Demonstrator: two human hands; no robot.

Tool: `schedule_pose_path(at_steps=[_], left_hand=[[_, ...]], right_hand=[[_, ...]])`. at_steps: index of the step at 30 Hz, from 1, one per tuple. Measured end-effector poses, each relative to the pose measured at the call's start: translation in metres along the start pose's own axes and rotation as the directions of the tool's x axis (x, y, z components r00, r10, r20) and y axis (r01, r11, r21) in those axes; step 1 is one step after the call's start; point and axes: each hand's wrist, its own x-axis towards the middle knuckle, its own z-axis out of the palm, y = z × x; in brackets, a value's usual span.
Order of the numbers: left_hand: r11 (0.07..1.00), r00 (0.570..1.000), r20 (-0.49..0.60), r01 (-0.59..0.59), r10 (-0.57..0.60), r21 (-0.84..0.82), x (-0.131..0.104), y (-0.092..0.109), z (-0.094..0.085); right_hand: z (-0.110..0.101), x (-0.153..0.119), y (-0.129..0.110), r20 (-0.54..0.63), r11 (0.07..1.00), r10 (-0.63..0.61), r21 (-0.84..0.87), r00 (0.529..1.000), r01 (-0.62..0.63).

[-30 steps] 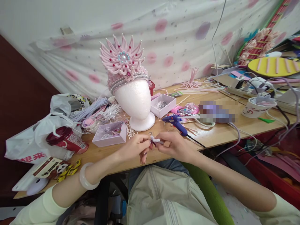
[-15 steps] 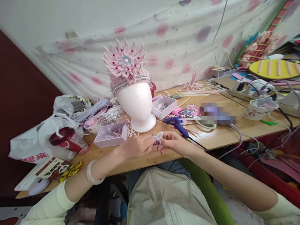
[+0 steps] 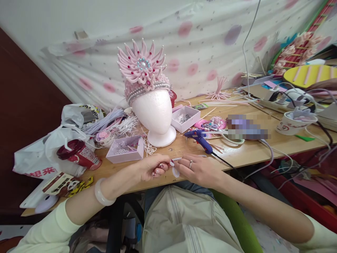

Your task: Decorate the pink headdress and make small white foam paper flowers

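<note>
Above the table's front edge, both hands are closed on a small white looped pipe cleaner (image 3: 175, 172). My left hand (image 3: 154, 167) pinches one side of it, the fingers curled in and the dark red nails showing. From the other side my right hand (image 3: 196, 169) grips it, back of the hand up, a ring on one finger. One white loop hangs below the fingers, and a thin pale end sticks out past the right hand. A purple glue gun (image 3: 199, 137) lies just beyond the right hand. Behind them a white foam head (image 3: 155, 112) wears a pink beaded crown (image 3: 142, 65).
Lilac boxes of beads (image 3: 125, 150) and small metal bits (image 3: 185, 117) flank the foam head. At left are a red lidded cup (image 3: 79, 154) and plastic bags (image 3: 34, 158). A paper cup (image 3: 296, 123), cables and a power strip crowd the right. Loose pearls lie by the foam base.
Both hands have turned over the pipe cleaner: the left now shows its curled fingers, the right its back. The loops that pointed up now hang down. The view has shifted slightly.
</note>
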Motion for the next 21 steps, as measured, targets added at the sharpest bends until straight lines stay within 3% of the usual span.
schedule_pose_path(at_steps=[1,3,5,6,8,10,11,12,13,15,16,18,19,21], left_hand=[[1.0,1.0,0.005,0.012,-0.012,0.009,0.0,0.001,0.0],[0.996,0.999,-0.015,-0.041,0.042,0.076,-0.001,0.003,-0.001],[0.935,0.973,-0.04,-0.209,0.229,0.287,-0.003,0.004,-0.002],[0.841,0.928,-0.032,-0.32,0.37,0.436,-0.003,0.003,-0.003],[0.543,0.777,0.056,-0.487,0.627,0.685,-0.004,0.0,-0.006],[0.35,0.669,0.139,-0.542,0.73,0.764,-0.003,-0.003,-0.007],[0.359,0.666,0.141,-0.554,0.732,0.752,-0.003,-0.005,-0.007],[0.445,0.706,0.113,-0.553,0.699,0.705,-0.003,-0.005,-0.006],[0.584,0.775,0.07,-0.529,0.628,0.616,-0.003,-0.006,-0.004],[0.872,0.922,0.01,-0.37,0.388,0.32,-0.003,-0.004,-0.001],[0.952,0.965,0.024,-0.26,0.259,0.162,-0.004,-0.003,0.0],[0.991,0.989,0.076,-0.124,0.128,-0.046,-0.005,-0.001,0.001],[0.989,0.988,0.086,-0.119,0.127,-0.087,-0.005,-0.001,0.001],[0.972,0.976,0.036,-0.21,0.215,-0.101,-0.006,-0.003,0.003]], right_hand=[[0.001,0.0,0.0,0.006,1.0,0.017,0.015,1.0,-0.017],[0.003,0.002,0.003,-0.002,0.962,0.161,0.222,0.987,-0.156],[0.005,0.005,0.009,0.029,0.759,0.351,0.577,0.936,-0.302],[0.005,0.006,0.012,0.075,0.598,0.417,0.728,0.906,-0.335],[0.006,0.008,0.017,0.179,0.307,0.465,0.886,0.867,-0.347],[0.005,0.009,0.019,0.242,0.164,0.464,0.922,0.852,-0.351],[0.005,0.008,0.019,0.253,0.139,0.46,0.926,0.851,-0.351],[0.004,0.007,0.018,0.255,0.135,0.456,0.927,0.853,-0.35],[0.004,0.007,0.016,0.242,0.152,0.452,0.928,0.859,-0.341],[0.003,0.004,0.011,0.186,0.262,0.449,0.908,0.874,-0.328],[0.002,0.003,0.009,0.151,0.335,0.45,0.885,0.88,-0.323],[0.002,0.002,0.006,0.103,0.41,0.458,0.857,0.883,-0.313],[0.003,0.002,0.006,0.104,0.388,0.466,0.868,0.879,-0.309],[0.005,0.003,0.006,0.148,0.247,0.486,0.922,0.861,-0.298]])
